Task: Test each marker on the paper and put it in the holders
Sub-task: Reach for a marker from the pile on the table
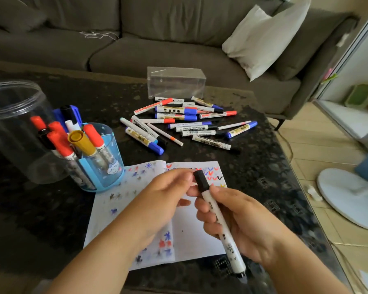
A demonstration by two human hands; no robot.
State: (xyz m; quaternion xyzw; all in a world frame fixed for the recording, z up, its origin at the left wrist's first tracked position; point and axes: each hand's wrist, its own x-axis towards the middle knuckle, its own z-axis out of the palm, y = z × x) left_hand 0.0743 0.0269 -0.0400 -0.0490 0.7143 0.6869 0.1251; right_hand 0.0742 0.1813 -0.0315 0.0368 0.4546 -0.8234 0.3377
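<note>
Markers are light, stiff plastic tubes, and the black-capped marker (219,221) in hand should handle easily: smooth barrel, a little slippery, best held mid-barrel for writing with the cap pulled straight off its end. It sits at about 6 o'clock in the view, over the paper (191,234), slanting from its cap at the upper end down toward 5 o'clock. The right hand (238,223) is wrapped around the white barrel, fingers curled on it. The left hand (166,198) has its fingertips pinched at the black cap (200,180) (whether the cap is coming off or going on I cannot tell).

The paper already carries red, blue and black tick marks at its 1 o'clock corner and blotchy stars on the left page. A heap of untested markers (183,122) lies at 12 o'clock on the dark table (40,219); one barrel reads "WHITEBOARD", another seems to read "WHITEBOARD MARKER", the rest too small to read. At 9 o'clock a blue holder (106,166) stands full of red, yellow and blue-capped pens, touching a clear round jar (13,115). A clear box (175,81) stands behind the heap. Print on the held barrel is blurred.
</note>
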